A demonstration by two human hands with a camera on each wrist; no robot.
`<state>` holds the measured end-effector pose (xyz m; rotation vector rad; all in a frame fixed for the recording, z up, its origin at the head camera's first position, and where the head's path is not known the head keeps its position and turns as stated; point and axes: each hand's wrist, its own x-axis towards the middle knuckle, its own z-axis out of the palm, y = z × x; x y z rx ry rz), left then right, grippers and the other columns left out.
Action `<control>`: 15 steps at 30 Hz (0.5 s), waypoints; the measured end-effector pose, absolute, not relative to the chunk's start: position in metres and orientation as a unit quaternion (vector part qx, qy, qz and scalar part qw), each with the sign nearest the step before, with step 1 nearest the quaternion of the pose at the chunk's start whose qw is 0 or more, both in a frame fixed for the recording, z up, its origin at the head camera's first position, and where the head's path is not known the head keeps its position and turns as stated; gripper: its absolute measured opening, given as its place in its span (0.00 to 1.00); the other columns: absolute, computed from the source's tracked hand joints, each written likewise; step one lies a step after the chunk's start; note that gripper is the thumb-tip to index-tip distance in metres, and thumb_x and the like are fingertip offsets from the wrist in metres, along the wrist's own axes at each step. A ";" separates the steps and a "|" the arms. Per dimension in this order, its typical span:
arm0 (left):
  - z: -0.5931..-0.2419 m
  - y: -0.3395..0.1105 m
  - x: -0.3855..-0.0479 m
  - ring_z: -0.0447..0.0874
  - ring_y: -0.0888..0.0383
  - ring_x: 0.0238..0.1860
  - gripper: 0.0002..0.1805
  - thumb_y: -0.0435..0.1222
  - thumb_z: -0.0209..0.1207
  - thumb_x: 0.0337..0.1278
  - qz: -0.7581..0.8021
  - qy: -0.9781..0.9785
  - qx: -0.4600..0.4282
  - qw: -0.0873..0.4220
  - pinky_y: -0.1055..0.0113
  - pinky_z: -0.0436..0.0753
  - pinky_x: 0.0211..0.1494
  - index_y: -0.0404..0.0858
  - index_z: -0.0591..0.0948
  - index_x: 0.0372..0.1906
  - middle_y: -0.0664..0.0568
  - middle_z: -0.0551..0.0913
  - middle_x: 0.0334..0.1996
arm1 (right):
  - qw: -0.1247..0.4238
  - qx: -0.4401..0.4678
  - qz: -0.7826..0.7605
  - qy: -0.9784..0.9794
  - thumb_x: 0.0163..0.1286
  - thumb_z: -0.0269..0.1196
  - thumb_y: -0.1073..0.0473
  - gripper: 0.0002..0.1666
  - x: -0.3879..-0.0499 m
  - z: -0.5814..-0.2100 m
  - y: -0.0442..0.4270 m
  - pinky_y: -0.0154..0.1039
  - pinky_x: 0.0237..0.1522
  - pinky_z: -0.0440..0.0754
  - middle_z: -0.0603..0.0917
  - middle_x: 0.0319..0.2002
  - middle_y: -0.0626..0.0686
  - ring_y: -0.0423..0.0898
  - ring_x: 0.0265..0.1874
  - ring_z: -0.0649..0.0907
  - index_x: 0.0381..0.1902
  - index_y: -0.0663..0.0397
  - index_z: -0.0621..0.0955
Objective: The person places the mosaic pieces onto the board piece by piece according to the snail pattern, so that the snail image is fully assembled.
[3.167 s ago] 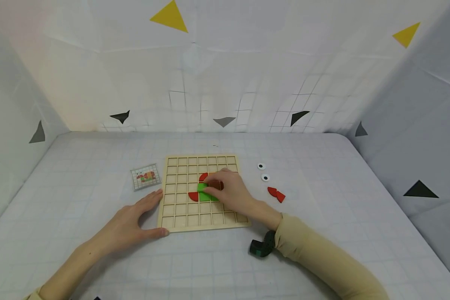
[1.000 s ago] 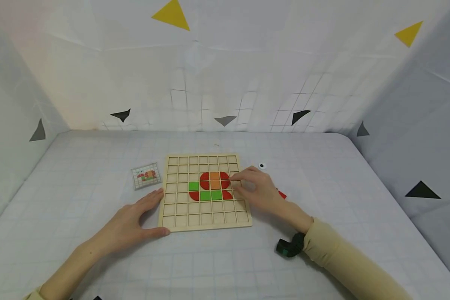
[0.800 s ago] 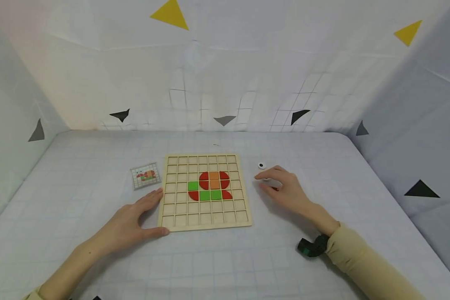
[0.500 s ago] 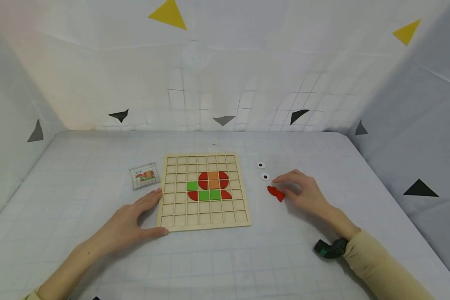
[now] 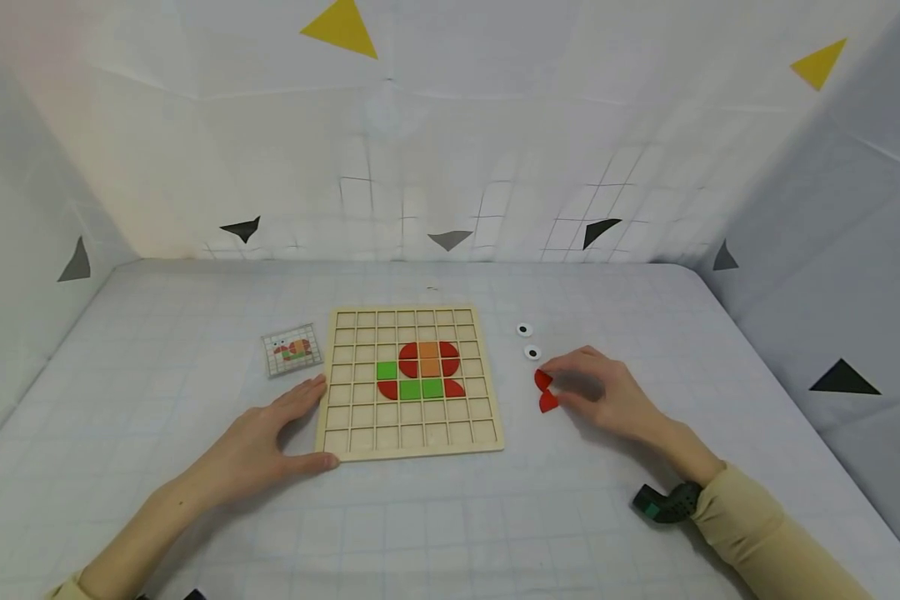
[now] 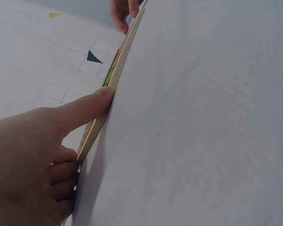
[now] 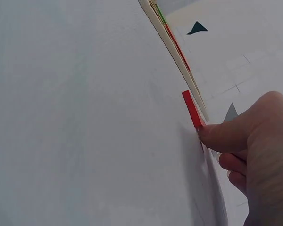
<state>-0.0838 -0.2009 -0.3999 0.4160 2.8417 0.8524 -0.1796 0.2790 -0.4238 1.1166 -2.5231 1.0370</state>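
Note:
A square wooden grid board [image 5: 412, 435] holds red quarter pieces, two orange squares [image 5: 428, 360] and several green squares [image 5: 386, 371]. The left hand [image 5: 247, 454] rests at its left side, fingertips and thumb touching the frame; the left wrist view shows the thumb against the edge. Right of the board, the right hand [image 5: 618, 400] touches two loose red pieces, its index finger at the upper piece [image 5: 542, 380] and its thumb beside the lower one [image 5: 548, 402], with a gap between the fingertips. In the right wrist view, the thumb meets a red piece [image 7: 193, 109].
Two round eye pieces, one [image 5: 523, 330] behind the other [image 5: 532, 353], lie right of the board. A small picture card [image 5: 292, 351] lies left of it, near the left fingertips. White grid-lined cloth [image 5: 390, 533] covers the surface, with cloth walls behind and at both sides.
The right hand has moved from the board to the loose red pieces on the right. The lower red piece has shifted left and turned. A green square now sits farther left on the board.

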 end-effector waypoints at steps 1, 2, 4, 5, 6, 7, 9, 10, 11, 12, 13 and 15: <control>-0.400 -0.201 -0.084 0.57 0.42 0.77 0.57 0.69 0.65 0.45 0.284 0.946 0.139 0.072 0.37 0.65 0.71 0.45 0.61 0.78 0.50 0.60 0.78 | 0.098 0.381 0.352 -0.849 0.50 0.71 0.80 0.29 -0.179 -0.423 0.278 0.22 0.58 0.71 0.87 0.47 0.57 0.51 0.49 0.81 0.51 0.61 0.84; -0.400 -0.201 -0.084 0.57 0.41 0.77 0.57 0.69 0.65 0.45 0.283 0.946 0.139 0.072 0.37 0.64 0.71 0.44 0.61 0.78 0.50 0.60 0.78 | 0.100 0.386 0.351 -0.847 0.49 0.71 0.81 0.29 -0.179 -0.423 0.276 0.23 0.58 0.71 0.87 0.47 0.58 0.52 0.49 0.81 0.51 0.62 0.84; -0.399 -0.201 -0.084 0.57 0.42 0.77 0.57 0.68 0.65 0.45 0.282 0.946 0.139 0.072 0.36 0.64 0.71 0.44 0.61 0.78 0.50 0.59 0.78 | 0.104 0.392 0.346 -0.846 0.49 0.71 0.80 0.29 -0.179 -0.422 0.275 0.22 0.59 0.71 0.87 0.48 0.57 0.51 0.50 0.81 0.52 0.61 0.84; -0.399 -0.201 -0.084 0.57 0.42 0.77 0.57 0.68 0.66 0.46 0.282 0.947 0.139 0.072 0.36 0.64 0.71 0.44 0.61 0.78 0.50 0.59 0.78 | 0.102 0.393 0.346 -0.846 0.50 0.71 0.80 0.29 -0.178 -0.421 0.274 0.22 0.60 0.70 0.87 0.48 0.56 0.50 0.50 0.81 0.52 0.61 0.84; -0.399 -0.201 -0.084 0.57 0.42 0.77 0.57 0.68 0.65 0.46 0.281 0.947 0.139 0.072 0.36 0.64 0.71 0.44 0.61 0.78 0.50 0.59 0.78 | 0.097 0.394 0.348 -0.845 0.51 0.71 0.79 0.29 -0.178 -0.421 0.274 0.23 0.60 0.70 0.87 0.49 0.55 0.48 0.51 0.81 0.52 0.60 0.84; -0.399 -0.201 -0.084 0.57 0.42 0.77 0.57 0.68 0.65 0.46 0.280 0.947 0.139 0.073 0.36 0.64 0.71 0.44 0.61 0.78 0.51 0.59 0.78 | 0.090 0.395 0.350 -0.845 0.52 0.70 0.79 0.29 -0.177 -0.421 0.274 0.23 0.61 0.70 0.87 0.50 0.53 0.47 0.52 0.81 0.53 0.58 0.84; -0.399 -0.201 -0.084 0.57 0.42 0.77 0.57 0.68 0.66 0.45 0.280 0.947 0.139 0.073 0.36 0.64 0.71 0.45 0.61 0.78 0.51 0.59 0.78 | 0.073 0.395 0.354 -0.845 0.54 0.69 0.77 0.29 -0.176 -0.422 0.274 0.24 0.61 0.70 0.86 0.52 0.51 0.46 0.54 0.80 0.54 0.56 0.83; -0.399 -0.201 -0.084 0.57 0.42 0.77 0.57 0.68 0.66 0.45 0.281 0.947 0.139 0.073 0.36 0.65 0.71 0.45 0.61 0.78 0.51 0.59 0.78 | 0.065 0.395 0.357 -0.844 0.55 0.69 0.76 0.29 -0.175 -0.422 0.274 0.24 0.61 0.70 0.86 0.52 0.50 0.45 0.54 0.80 0.55 0.54 0.83; -0.400 -0.201 -0.084 0.57 0.42 0.77 0.57 0.69 0.65 0.45 0.281 0.947 0.139 0.073 0.37 0.65 0.71 0.45 0.61 0.78 0.51 0.59 0.78 | 0.057 0.395 0.361 -0.843 0.56 0.69 0.75 0.28 -0.175 -0.422 0.274 0.25 0.62 0.71 0.86 0.53 0.49 0.45 0.55 0.80 0.55 0.54 0.83; -0.400 -0.201 -0.084 0.57 0.42 0.77 0.57 0.69 0.65 0.45 0.281 0.947 0.138 0.073 0.37 0.65 0.71 0.45 0.61 0.78 0.51 0.60 0.78 | 0.053 0.396 0.362 -0.842 0.57 0.69 0.74 0.27 -0.174 -0.423 0.273 0.26 0.61 0.71 0.85 0.53 0.49 0.45 0.55 0.79 0.55 0.53 0.83; -0.400 -0.201 -0.084 0.57 0.42 0.77 0.57 0.69 0.65 0.45 0.281 0.947 0.138 0.073 0.37 0.65 0.71 0.45 0.61 0.78 0.51 0.60 0.78 | 0.052 0.396 0.362 -0.842 0.57 0.69 0.73 0.27 -0.174 -0.423 0.273 0.26 0.61 0.71 0.85 0.53 0.48 0.44 0.56 0.79 0.55 0.52 0.84; -0.400 -0.201 -0.084 0.57 0.42 0.77 0.57 0.69 0.65 0.45 0.282 0.947 0.137 0.073 0.37 0.65 0.71 0.46 0.61 0.78 0.51 0.60 0.78 | 0.055 0.396 0.360 -0.843 0.58 0.70 0.71 0.26 -0.174 -0.424 0.270 0.26 0.59 0.73 0.86 0.53 0.46 0.43 0.55 0.79 0.54 0.50 0.84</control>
